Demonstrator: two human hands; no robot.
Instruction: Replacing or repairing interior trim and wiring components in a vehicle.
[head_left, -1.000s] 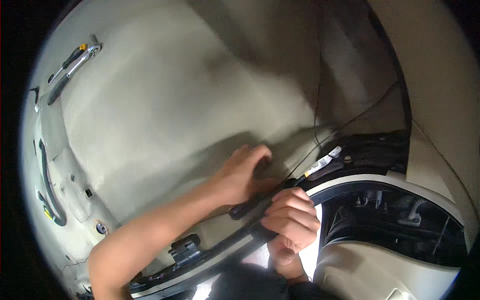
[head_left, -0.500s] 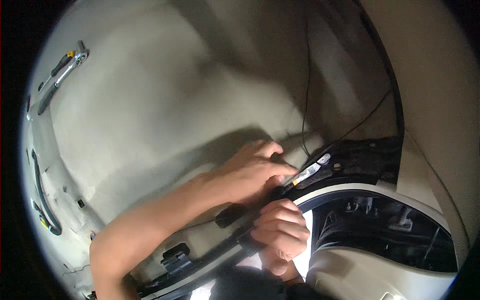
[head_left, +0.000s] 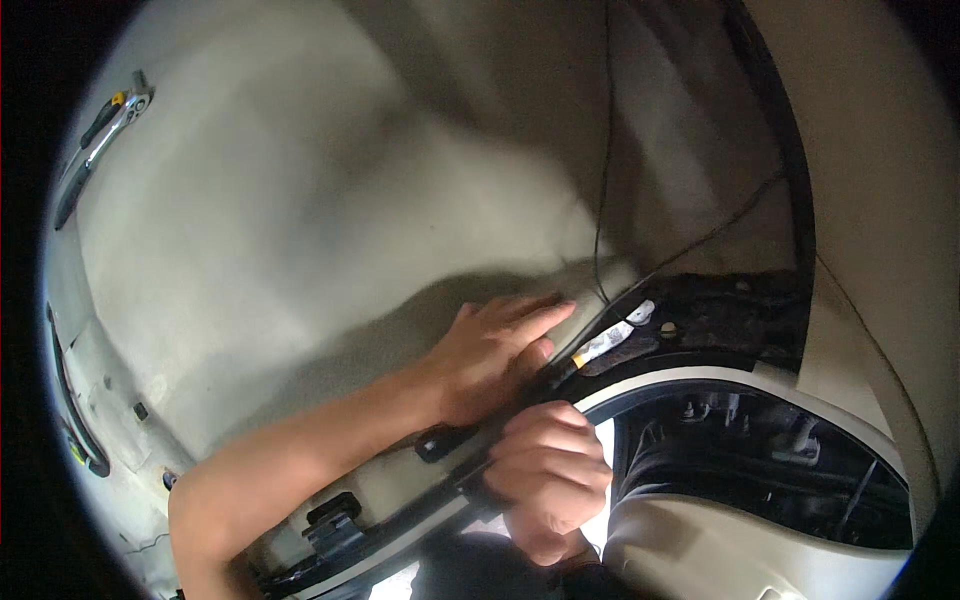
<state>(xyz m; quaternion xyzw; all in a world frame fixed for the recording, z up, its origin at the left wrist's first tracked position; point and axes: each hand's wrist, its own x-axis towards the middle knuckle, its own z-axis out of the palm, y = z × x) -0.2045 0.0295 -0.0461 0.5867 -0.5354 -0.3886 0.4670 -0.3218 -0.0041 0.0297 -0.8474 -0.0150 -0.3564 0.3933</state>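
Observation:
My left hand (head_left: 495,355) lies on the beige fabric lining (head_left: 300,250) of a vehicle interior, its fingers stretched out. Its fingertips are near a white, flat wrapped piece (head_left: 615,335) with a yellow end, set along the dark body edge. Below it, my right hand (head_left: 550,475) is closed, fingers curled beside the black edge strip (head_left: 440,495) of the opening. Whatever it may hold is hidden by the fingers. Thin black wires (head_left: 603,180) cross the lining and meet near the white piece.
A ratchet wrench (head_left: 105,140) and a screwdriver (head_left: 100,120) with a yellow-and-black handle lie at the far left. A black curved handle (head_left: 72,400) is below them. A black clip bracket (head_left: 335,525) sits by the edge strip. A beige panel (head_left: 740,540) is at lower right.
My left hand has drawn back leftward from the white piece, and its fingers have straightened. My right hand stays closed in nearly the same place. The whole view has shifted slightly.

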